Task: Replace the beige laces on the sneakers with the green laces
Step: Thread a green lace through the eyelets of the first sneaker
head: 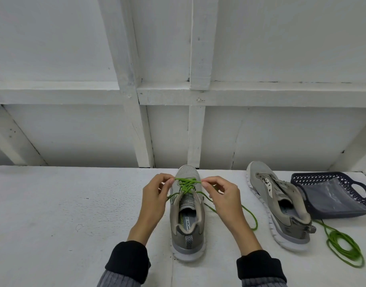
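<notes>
Your left hand [155, 195] and right hand [221, 195] each pinch the green lace [187, 183] threaded across the centre sneaker [188, 220]. Right of that sneaker the unlaced sneaker [281, 206] lies tilted, a second green lace [343, 245] coiled beyond it, below the basket [331, 195]

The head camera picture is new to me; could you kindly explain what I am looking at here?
No machine here: a person wears one camera on the head, looking down at their own two hands. The left hand and right hand each pinch the green lace threaded through the near sneaker, which stands on a white table. To the right lies the second sneaker, tipped on its side and seemingly without a lace. Beside it are a dark plastic basket and a loose coil of spare green lace, probably meant for that shoe.
</notes>
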Available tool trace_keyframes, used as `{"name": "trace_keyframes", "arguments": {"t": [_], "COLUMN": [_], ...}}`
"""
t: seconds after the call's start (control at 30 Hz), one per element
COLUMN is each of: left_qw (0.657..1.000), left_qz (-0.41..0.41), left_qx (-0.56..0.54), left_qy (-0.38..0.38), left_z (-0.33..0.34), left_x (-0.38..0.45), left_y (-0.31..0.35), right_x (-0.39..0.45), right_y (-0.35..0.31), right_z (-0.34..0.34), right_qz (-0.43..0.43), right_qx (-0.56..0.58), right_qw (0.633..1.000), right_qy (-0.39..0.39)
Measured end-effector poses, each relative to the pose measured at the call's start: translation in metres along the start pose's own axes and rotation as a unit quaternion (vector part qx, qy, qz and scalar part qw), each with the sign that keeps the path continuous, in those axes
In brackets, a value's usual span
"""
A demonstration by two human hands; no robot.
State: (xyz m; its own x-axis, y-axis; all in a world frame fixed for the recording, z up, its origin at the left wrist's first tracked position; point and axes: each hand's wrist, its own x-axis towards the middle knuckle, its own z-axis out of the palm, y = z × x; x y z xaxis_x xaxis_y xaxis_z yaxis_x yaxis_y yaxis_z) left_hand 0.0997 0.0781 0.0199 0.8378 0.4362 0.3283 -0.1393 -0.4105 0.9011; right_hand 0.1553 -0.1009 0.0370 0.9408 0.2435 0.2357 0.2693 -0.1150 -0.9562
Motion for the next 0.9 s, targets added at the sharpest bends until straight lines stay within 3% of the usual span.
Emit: {"name": "trace_keyframes", "arguments": {"t": [0.17,0.57,0.67,0.73,0.83,0.9], "left_qw": [0.998,0.990,0.985,0.977,0.982,0.981], "left_qz": [-0.019,-0.053,-0.049,0.002,0.107,0.117], "left_qx": [0.037,0.084,0.144,0.204,0.138,0.087], "left_qy": [0.036,0.105,0.084,0.055,-0.067,-0.132], "left_z": [-0.009,-0.017,-0.016,-0.015,-0.007,0.002], "left_x": [0.002,0.005,0.004,0.003,0.006,0.006], "left_y": [-0.010,-0.030,-0.027,-0.021,0.000,0.013], "right_x": [0.001,0.004,0.004,0.003,0.002,0.002], "right_y": [0.008,0.016,0.015,0.012,0.007,0.006], "right_z": [-0.009,-0.008,-0.009,-0.007,0.001,0.005], "right_qz": [0.017,0.050,0.042,0.027,-0.006,-0.018], "right_qx": [-0.007,0.072,0.067,0.050,0.038,0.034], "right_qw": [1.000,0.990,0.992,0.996,0.999,0.999], "right_qy": [-0.001,0.109,0.102,0.074,0.036,0.021]}}
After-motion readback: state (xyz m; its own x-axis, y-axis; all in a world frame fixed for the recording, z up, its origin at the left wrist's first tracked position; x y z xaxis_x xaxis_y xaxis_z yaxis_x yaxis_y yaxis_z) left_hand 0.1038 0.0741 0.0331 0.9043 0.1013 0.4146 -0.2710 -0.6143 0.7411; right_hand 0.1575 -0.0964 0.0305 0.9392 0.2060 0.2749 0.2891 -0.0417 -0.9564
